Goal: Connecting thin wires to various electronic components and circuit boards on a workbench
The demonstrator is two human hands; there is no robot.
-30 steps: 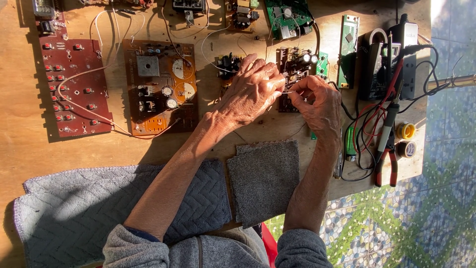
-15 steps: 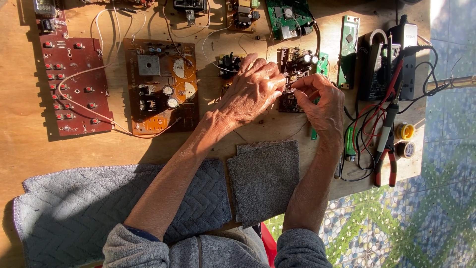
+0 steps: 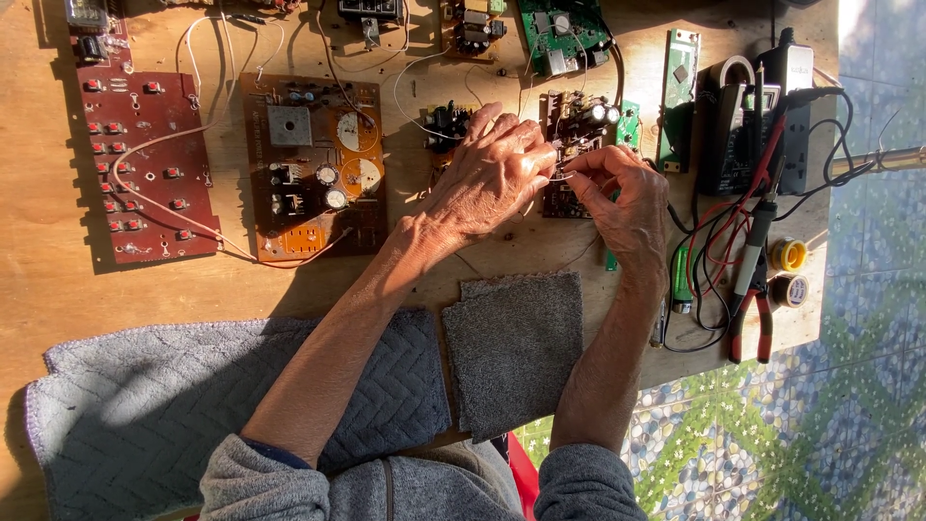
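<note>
While pinching a thin wire, both hands meet.

Both forearms reached up from the bottom of the frame and met just above centre. The left hand lay knuckles up, fingers curled towards the right. The right hand faced it, thumb and forefinger pinched together, their tips touching the left fingertips.

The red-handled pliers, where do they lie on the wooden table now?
In the head view, the red-handled pliers lie near the right edge of the wooden table, just right of the right hand and beside two small solder spools.
</note>
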